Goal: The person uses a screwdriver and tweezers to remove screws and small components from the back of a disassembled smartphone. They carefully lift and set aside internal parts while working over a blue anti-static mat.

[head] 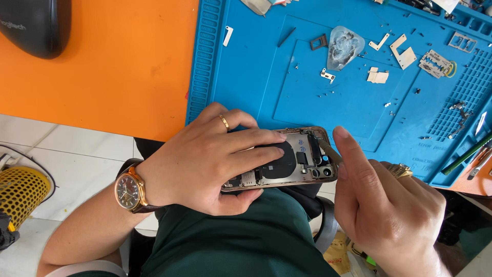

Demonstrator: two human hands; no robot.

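At the frame centre, the left hand (205, 159) grips the opened phone (287, 159); the right hand (389, 205) pinches a thin tool (330, 151) into its corner, prying; steady pressure seems needed.

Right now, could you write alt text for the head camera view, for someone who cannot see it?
A left hand grips an opened phone housing with its insides showing, while the right hand presses a finger at its edge. Behind lies a blue repair mat strewn with small metal parts on an orange table.
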